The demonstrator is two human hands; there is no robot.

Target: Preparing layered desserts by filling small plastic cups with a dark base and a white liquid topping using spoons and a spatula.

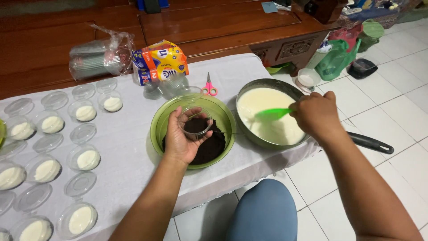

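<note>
**Filling a crumb-lined cup, cream scoop in hand**

I work at a low table under a white cloth (133, 147), set on white floor tiles. To my right sits a grey pan of pale cream (267, 117), its black handle (371, 143) jutting off the table edge. Beside it, touching or nearly so, is the green bowl of dark crumbs (192, 132).

My left hand (180, 142) is clamped around a small clear cup (195, 122) with dark crumbs at its bottom, held just above the bowl. My right hand (317, 117) is closed on a green spatula (273, 114), blade over the cream.

I judge the step as cream on crumbs; the next move calls for a loaded blade carried across the two rims without dripping.

Left of me lie rows of filled cups (84, 159) with open lids. Pink scissors (209, 87), a snack packet (159, 62) and a sleeve of spare cups (100, 58) lie behind, well apart.
</note>
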